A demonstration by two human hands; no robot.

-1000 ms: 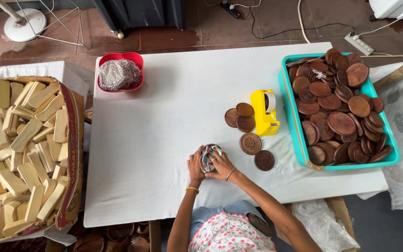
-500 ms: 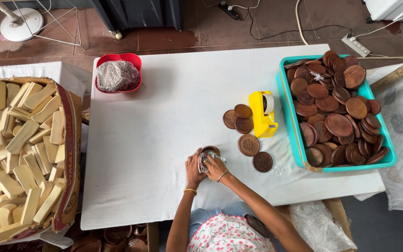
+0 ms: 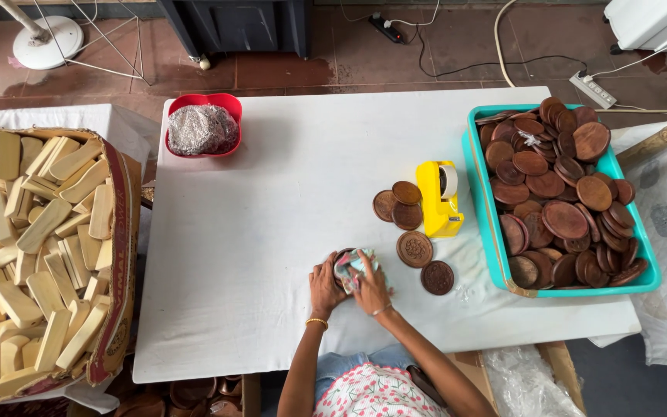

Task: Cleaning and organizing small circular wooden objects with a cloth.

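Bright even daylight, soft shadows, sharp focus, no glare.

A white-covered table [image 3: 272, 232] stood on a reddish-brown tiled floor [image 3: 333, 62]. Beyond the table's far edge sat a dark cabinet [image 3: 237, 23], with a white fan base [image 3: 44, 42] to its left and a power strip [image 3: 596, 89] to its right.

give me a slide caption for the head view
Both hands, left hand and right hand, press a cloth on a brown disc at the white table.

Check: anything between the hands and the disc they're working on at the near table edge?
Nothing visible. Left hand and right hand both touch the brown disc, pressing a cloth on it. Loose discs lie apart, to the right.
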